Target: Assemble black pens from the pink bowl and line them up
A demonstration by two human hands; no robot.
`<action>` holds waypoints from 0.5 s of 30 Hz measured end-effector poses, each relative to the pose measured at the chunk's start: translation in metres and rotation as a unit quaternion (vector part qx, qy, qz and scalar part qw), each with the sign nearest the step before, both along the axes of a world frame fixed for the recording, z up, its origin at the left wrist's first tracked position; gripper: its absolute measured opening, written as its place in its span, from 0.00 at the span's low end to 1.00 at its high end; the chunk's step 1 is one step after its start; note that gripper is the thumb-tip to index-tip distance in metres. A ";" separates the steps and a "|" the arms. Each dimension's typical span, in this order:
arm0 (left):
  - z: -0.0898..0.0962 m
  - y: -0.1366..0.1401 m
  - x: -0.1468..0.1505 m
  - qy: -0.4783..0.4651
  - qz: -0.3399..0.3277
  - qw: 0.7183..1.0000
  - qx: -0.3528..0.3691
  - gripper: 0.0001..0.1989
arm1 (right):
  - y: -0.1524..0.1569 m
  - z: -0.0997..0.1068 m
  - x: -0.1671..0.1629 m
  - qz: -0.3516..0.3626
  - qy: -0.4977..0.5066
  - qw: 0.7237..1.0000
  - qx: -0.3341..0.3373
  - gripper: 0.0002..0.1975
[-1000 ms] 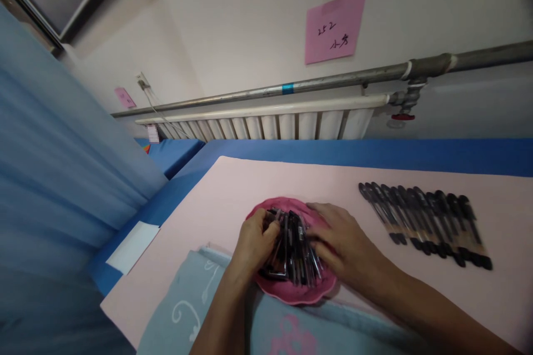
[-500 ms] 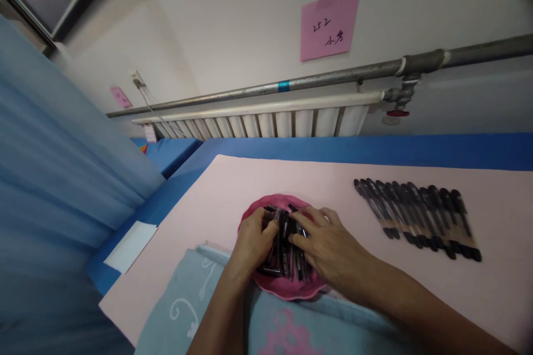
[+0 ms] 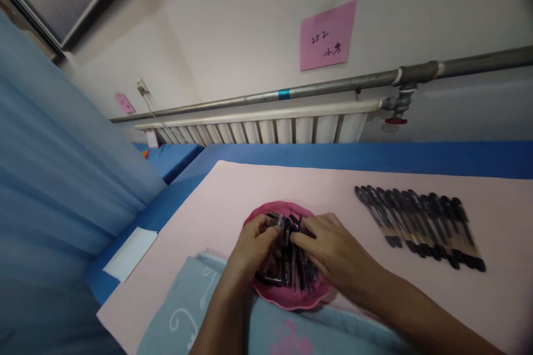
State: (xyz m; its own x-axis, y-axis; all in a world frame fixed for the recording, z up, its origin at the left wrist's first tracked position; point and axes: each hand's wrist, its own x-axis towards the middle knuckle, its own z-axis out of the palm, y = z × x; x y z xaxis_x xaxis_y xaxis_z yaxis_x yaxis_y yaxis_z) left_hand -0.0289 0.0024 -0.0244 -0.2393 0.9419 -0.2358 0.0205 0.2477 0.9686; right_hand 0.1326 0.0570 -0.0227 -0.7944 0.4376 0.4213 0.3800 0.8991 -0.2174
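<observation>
A pink scalloped plastic bowl (image 3: pixel 287 302) holds a jumble of dark and clear pens or pen parts (image 3: pixel 297 269). Over its left side, my left hand (image 3: pixel 255 247) has its fingers curled in among them, thumb and fingertips close together. My right hand (image 3: pixel 333 247) reaches in from the right, its fingers bent and its thumb against the pieces. What each hand grips is hidden by fingers and blur. To the right lies a slanted row of several black-capped pens (image 3: pixel 416 222) with clear barrels, side by side.
Pink sheeting (image 3: pixel 200 216) covers a blue surface (image 3: pixel 333 152). Light-blue patterned cloth (image 3: pixel 183 299) lies at the near edge. A white sheet of paper (image 3: pixel 131 252) is at left, beside a blue curtain (image 3: pixel 62 177). A radiator (image 3: pixel 270 127) and metal pipe (image 3: pixel 333 87) run along the wall.
My right hand's fingers have curled in from a more spread pose over the bowl. My left hand stays among the pieces. The view has tilted slightly up.
</observation>
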 end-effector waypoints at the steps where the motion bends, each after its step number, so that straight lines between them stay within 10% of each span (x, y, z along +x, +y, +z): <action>1: 0.001 -0.001 0.001 -0.028 -0.002 1.000 -0.010 0.07 | 0.000 0.001 0.001 -0.005 0.024 1.000 -0.010 0.10; 15: 0.004 -0.004 0.003 -0.176 -0.040 0.983 0.011 0.07 | -0.002 0.026 0.006 -0.067 0.278 0.893 -0.346 0.04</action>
